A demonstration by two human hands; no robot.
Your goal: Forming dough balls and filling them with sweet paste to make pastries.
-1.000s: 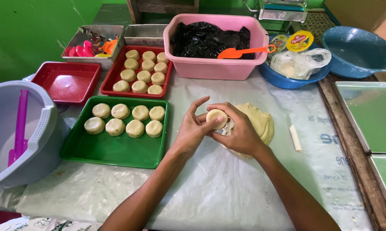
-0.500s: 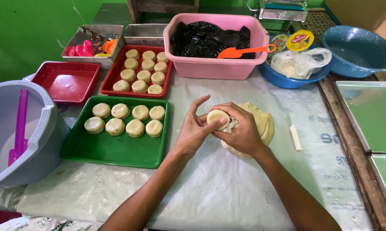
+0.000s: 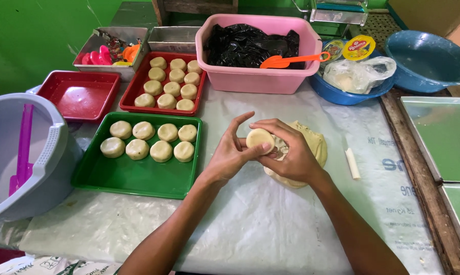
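Observation:
Both my hands meet over the middle of the table around a small round dough ball (image 3: 260, 139). My left hand (image 3: 232, 155) presses it with thumb and fingers from the left. My right hand (image 3: 290, 153) cups it from the right. Under my right hand lies a large pale dough lump (image 3: 316, 145) on the plastic sheet (image 3: 250, 224). To the left, a green tray (image 3: 128, 175) holds several flattened dough rounds (image 3: 161, 150) in two rows.
A red tray (image 3: 133, 99) of dough rounds and a smaller red tray (image 3: 79, 97) stand behind the green one. A pink tub (image 3: 255, 76) holds black plastic and an orange scoop (image 3: 286, 60). Blue bowls (image 3: 428, 58) sit at back right, a grey bucket (image 3: 36, 168) at left, metal trays (image 3: 443, 137) at right.
My hands have turned the dough ball slightly between the fingers; they stay in the same place over the dough lump.

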